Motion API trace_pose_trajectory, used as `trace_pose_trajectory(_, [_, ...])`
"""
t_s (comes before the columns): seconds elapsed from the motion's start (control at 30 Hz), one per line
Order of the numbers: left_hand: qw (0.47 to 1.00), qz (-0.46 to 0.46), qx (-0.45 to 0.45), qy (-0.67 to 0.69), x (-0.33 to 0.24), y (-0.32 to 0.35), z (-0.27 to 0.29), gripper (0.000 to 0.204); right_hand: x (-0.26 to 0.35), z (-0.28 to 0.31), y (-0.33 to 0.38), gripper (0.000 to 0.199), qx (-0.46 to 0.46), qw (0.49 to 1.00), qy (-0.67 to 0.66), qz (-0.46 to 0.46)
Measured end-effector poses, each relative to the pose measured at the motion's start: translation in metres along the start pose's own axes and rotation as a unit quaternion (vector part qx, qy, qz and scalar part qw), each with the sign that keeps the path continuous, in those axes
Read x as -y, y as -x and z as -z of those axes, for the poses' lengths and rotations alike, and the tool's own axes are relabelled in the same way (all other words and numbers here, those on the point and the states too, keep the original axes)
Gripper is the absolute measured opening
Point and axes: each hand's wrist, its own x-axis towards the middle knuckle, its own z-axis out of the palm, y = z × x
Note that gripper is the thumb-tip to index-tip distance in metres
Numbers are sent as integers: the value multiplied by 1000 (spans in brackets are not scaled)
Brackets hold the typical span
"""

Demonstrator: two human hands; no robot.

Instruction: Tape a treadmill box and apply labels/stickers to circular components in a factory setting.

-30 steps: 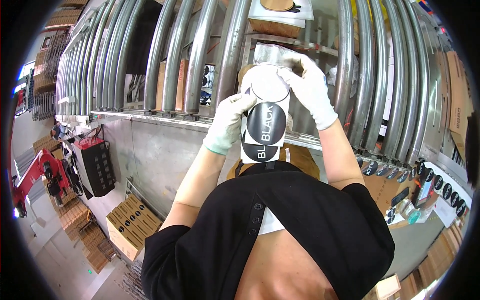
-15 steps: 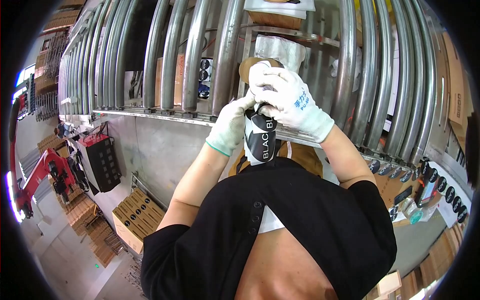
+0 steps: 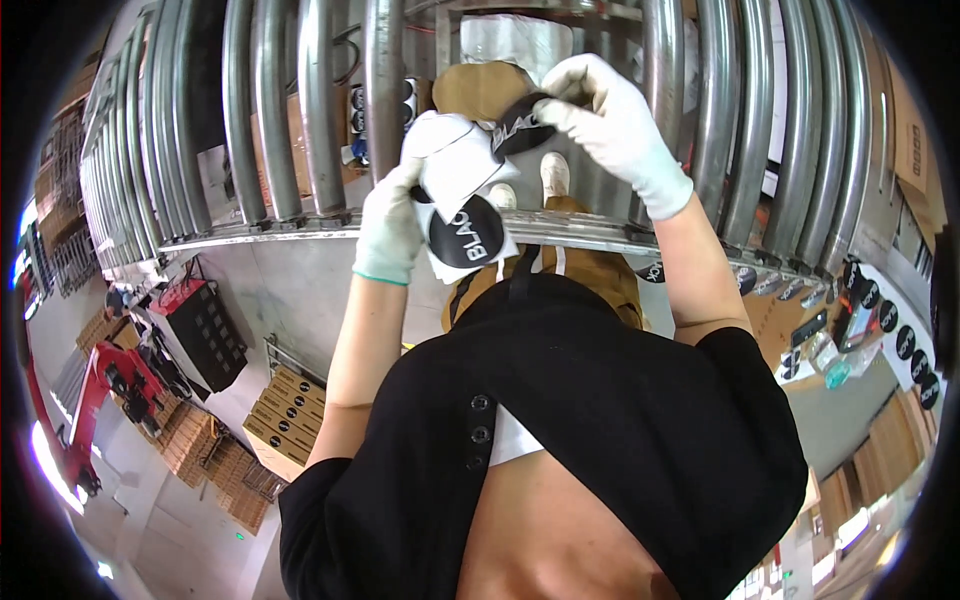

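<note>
Since the earlier frames the sticker sheet has dropped and tilted, and the right hand has pulled a sticker up and to the right.

Right fingers (image 3: pixel 560 105) are pinched on the edge of a black round sticker (image 3: pixel 520 128), half lifted and curled. Left hand (image 3: pixel 392 225), gloved, grips the white sticker sheet (image 3: pixel 460 165) from the left, thumb on its face; another black round sticker (image 3: pixel 468 232) remains on the lower part. Right hand (image 3: pixel 615 125) is gloved too.

Sheet sits in front of the chest, just near the steel pipes (image 3: pixel 300 110) of a rack that run away to the far side.

Judgement: sticker is very light, thin, floppy, and tacky underneath; likely to fold onto itself. Best held by the rim only. Sheet bends easily; support it flat.
</note>
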Motion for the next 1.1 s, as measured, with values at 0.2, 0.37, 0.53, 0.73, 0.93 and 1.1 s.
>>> trace_pose_trajectory(0.2, [996,-18,-74,-38,-15,8,-6,30,-126,35,22,44,122,940,209,-240])
trace_pose_trajectory(0.37, [993,-16,-110,-27,-17,9,-14,26,-170,10,25,49,161,907,259,-290])
trace_pose_trajectory(0.53, [997,-30,-59,-35,-25,11,4,27,-195,-10,18,77,157,901,254,-316])
trace_pose_trajectory(0.73, [994,-57,-70,-59,-33,13,15,30,-197,-28,4,89,189,908,189,-324])
trace_pose_trajectory(0.93, [996,-53,-52,-58,-34,17,8,31,-193,-49,-1,92,224,894,185,-342])
trace_pose_trajectory(1.1, [983,-116,-64,-130,-32,20,-17,30,-140,-56,-4,73,84,876,446,-161])
